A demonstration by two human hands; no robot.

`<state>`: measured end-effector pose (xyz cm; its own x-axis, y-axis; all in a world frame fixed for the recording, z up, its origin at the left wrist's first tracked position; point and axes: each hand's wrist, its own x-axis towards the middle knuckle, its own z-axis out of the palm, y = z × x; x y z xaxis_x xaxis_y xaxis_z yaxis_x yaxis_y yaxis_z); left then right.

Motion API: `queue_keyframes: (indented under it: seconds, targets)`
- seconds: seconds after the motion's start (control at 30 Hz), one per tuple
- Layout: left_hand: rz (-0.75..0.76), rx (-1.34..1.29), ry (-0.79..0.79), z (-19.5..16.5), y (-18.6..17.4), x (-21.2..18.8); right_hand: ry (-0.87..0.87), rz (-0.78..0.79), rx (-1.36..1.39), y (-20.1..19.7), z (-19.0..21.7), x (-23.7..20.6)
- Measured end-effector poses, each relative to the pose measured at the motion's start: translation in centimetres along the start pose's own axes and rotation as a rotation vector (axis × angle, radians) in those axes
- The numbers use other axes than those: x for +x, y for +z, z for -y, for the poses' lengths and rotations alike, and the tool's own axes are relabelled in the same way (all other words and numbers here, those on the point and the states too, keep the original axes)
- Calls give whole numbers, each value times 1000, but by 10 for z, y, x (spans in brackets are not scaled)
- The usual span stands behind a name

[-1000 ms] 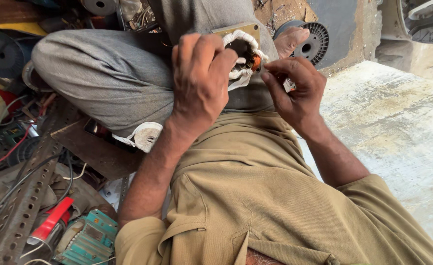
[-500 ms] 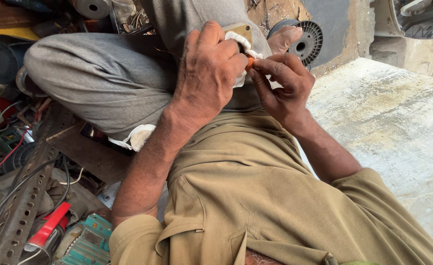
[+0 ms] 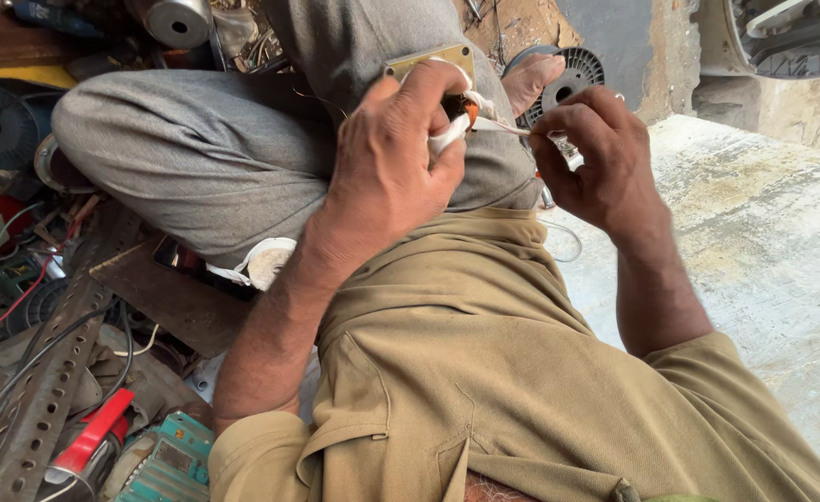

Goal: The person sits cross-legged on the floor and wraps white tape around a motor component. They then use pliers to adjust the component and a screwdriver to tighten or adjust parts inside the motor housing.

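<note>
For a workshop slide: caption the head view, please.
Left hand grips a white-wrapped coil while the right hand pinches its wire.

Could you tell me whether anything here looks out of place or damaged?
Nothing looks broken. The left hand grips a small white-wrapped part while the right hand pinches its strand. The only oddity is the jumbled tools and wires heaped on the floor at left.

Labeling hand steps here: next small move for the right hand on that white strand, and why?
Probably keep drawing the white strand rightward, taut. The right hand pinches its free end, while the left hand clasps the small wound part it runs from, so tension looks needed.
</note>
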<state>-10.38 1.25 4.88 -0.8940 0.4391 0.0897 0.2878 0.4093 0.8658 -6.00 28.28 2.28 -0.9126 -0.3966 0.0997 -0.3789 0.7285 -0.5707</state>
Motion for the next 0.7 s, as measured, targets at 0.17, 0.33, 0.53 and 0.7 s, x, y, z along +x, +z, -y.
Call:
queue_keyframes:
  seconds: [0.17, 0.33, 0.53, 0.7]
  targets:
    - [-6, -476, -273, -3, 8, -6, -171, -123, 146, 30, 19, 17]
    - [6, -519, -195, 3, 4, -18, -95, -161, 450, 42, 19, 27]
    - [-155, -239, -6, 3, 28, -28, -18, -102, 525, 29, 10, 26]
    - [-240, -210, 44, 7, 32, -26, -53, -89, 483, 25, 7, 37]
